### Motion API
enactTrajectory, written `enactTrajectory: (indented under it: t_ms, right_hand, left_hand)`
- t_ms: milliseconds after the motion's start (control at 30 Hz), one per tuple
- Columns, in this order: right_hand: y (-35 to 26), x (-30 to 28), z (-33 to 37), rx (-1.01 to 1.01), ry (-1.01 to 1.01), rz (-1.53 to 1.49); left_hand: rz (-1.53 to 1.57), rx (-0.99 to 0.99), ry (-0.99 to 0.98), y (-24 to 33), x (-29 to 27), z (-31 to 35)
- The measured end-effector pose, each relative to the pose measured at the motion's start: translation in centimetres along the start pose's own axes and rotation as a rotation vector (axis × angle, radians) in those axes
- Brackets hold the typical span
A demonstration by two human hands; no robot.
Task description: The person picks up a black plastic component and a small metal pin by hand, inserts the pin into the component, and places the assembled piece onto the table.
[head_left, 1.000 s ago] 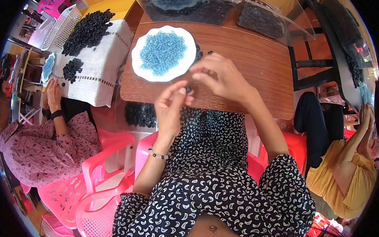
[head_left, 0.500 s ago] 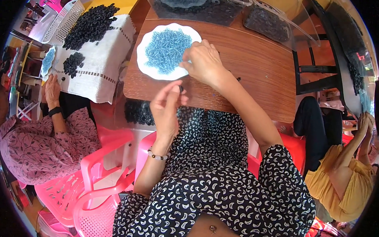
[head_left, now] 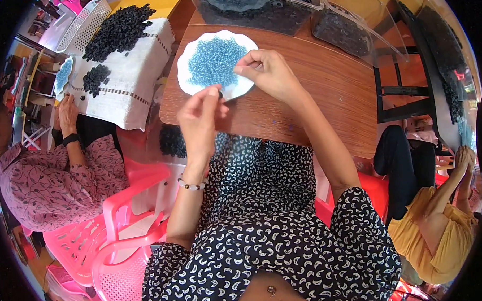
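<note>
My left hand (head_left: 197,120) pinches a small round black piece (head_left: 221,94) between thumb and fingers, just over the near edge of a white scalloped plate (head_left: 183,67). A heap of tiny light-blue, see-through pieces (head_left: 214,61) covers the middle of that plate. At the plate's right rim, my right hand (head_left: 273,75) has its thumb and forefinger pressed together beside the blue heap. Whatever sits between those fingertips is too small to make out.
Brown wooden table (head_left: 324,89) under the plate. Clear plastic bins (head_left: 257,12) with black pieces stand at its far edge. Leftward, a person's hand (head_left: 67,111) rests by a cloth-covered table (head_left: 132,74) bearing black heaps. Another person in yellow (head_left: 440,234) sits at right.
My left hand has moved up and left toward the plate with the black piece. My right hand has shifted slightly right, its fingertips now pinched at the rim.
</note>
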State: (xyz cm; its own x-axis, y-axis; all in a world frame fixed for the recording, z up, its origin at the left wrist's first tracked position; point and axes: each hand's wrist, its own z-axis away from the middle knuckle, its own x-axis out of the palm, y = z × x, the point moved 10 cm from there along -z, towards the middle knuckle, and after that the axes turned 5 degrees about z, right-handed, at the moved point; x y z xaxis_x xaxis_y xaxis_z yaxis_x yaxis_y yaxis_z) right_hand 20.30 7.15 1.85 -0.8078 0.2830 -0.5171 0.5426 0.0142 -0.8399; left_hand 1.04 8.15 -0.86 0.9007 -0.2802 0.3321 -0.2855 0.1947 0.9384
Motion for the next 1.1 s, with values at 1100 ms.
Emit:
enactTrajectory:
  t_ms: [1100]
  right_hand:
    - [-3.6,-2.9,11.8,0.113,-0.192,-0.393]
  left_hand:
    - [0.198,0.019,-0.353,-2.6,5.2,5.1]
